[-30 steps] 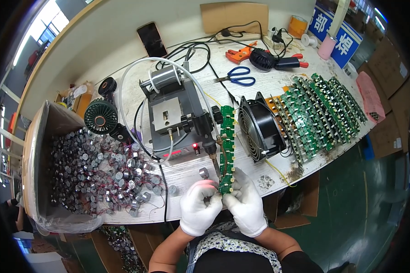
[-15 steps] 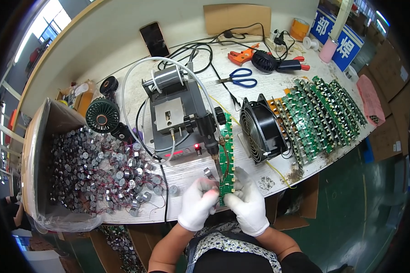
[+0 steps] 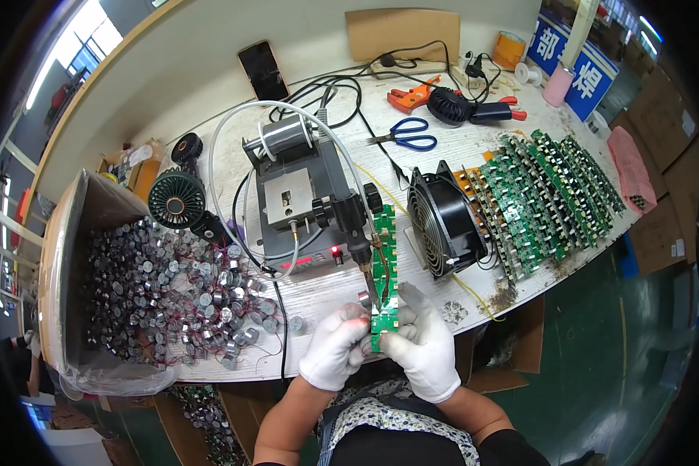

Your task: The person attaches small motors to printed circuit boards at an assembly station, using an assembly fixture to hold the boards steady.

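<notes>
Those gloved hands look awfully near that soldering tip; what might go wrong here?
1. Both hands, left and right, hold the green circuit board strip right under the soldering iron tip; a slip might scorch a glove.
2. The small metal motor at the tip could shift and spoil the joint.
3. Cables near the left hand might snag.

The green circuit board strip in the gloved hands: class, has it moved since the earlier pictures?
Yes. The green circuit board strip has slid toward the person, its near end now past the table edge, under the fixed soldering tip.
</notes>
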A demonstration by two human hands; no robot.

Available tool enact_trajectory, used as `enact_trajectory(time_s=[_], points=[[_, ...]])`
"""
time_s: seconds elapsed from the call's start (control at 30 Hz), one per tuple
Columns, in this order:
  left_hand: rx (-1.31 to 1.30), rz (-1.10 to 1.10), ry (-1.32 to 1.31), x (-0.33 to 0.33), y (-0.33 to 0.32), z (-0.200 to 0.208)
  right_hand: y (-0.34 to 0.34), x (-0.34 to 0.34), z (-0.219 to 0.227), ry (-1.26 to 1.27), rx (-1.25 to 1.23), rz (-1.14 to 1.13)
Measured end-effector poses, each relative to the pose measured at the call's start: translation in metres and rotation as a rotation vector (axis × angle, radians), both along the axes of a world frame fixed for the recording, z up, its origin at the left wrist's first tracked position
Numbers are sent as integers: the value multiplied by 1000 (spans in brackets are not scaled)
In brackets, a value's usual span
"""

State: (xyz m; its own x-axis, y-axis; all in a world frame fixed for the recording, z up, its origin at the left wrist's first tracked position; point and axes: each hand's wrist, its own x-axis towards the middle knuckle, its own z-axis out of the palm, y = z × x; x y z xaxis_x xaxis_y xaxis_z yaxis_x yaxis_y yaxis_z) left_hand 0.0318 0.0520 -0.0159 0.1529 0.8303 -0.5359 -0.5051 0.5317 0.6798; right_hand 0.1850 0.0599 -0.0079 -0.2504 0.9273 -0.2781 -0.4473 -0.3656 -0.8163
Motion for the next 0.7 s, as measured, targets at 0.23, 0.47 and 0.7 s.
enact_trajectory(time_s=[0.23, 0.47, 0.7], points=[[21, 16, -4, 2, 1, 0, 0, 1, -1, 27, -6, -1], [42, -51, 194, 3, -4, 3, -4, 3, -8, -143, 29, -23], [784, 15, 865, -3, -19, -2, -11, 23, -3, -398, 46, 49]])
